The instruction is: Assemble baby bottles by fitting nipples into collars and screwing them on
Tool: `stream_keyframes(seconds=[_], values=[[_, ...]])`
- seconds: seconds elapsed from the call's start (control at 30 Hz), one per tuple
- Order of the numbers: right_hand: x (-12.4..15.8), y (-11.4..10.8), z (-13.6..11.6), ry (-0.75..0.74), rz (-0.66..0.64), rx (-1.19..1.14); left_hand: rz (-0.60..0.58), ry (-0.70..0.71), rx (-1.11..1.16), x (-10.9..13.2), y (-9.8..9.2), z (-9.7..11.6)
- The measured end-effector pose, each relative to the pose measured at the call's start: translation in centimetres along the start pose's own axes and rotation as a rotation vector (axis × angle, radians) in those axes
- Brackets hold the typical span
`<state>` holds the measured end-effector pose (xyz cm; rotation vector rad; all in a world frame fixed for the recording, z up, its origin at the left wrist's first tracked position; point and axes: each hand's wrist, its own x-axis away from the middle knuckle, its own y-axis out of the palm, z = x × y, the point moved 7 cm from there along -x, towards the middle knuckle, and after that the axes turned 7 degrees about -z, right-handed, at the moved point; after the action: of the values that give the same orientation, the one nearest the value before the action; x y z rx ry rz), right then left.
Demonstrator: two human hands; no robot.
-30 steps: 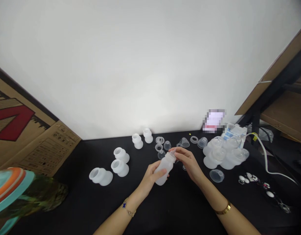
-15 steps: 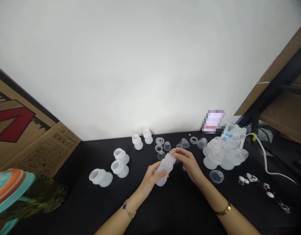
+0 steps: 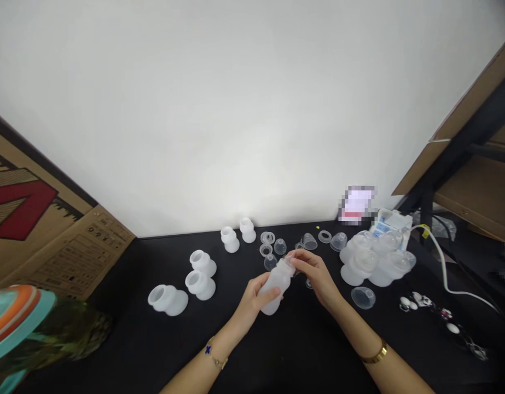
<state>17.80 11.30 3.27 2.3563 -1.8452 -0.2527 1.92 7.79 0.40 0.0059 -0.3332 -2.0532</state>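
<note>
My left hand [image 3: 254, 300] is wrapped round the body of a frosted white baby bottle [image 3: 273, 285], which leans up to the right. At its mouth, my right hand [image 3: 315, 272] pinches a small translucent teat [image 3: 290, 256] between thumb and fingers. The fingers partly cover the teat, and how it sits in the collar cannot be made out. Just beyond the hands lie clear domed caps [image 3: 280, 246] and pale collar rings [image 3: 266, 250]. To the right, several bottles with domed caps [image 3: 361, 262] stand grouped together.
Several wide-necked white bottles [image 3: 168, 300] stand on the left of the black table [image 3: 133, 350]. A clear cap [image 3: 363, 297] lies to the right, near a string of trinkets [image 3: 445, 314]. A blurred screen [image 3: 357, 204] leans at the wall. A turquoise-lidded jug [image 3: 42, 317] and cardboard box [image 3: 80, 246] stand left.
Both hands keep nearly the same place on the bottle. The right fingers have shifted slightly at the teat, and the whole view has moved a little.
</note>
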Motion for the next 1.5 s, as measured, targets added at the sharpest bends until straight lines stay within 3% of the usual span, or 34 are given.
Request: stream_keyframes(seconds=[0.73,1.5], values=[[0.1,-0.1,-0.4,0.009,0.057,0.033,-0.011,0.095,-0.137,-0.4,-0.1,0.5],[0.1,-0.2,-0.4,-0.012,0.097,0.129,0.114,0.162,-0.37,0.5,-0.2,1.7]])
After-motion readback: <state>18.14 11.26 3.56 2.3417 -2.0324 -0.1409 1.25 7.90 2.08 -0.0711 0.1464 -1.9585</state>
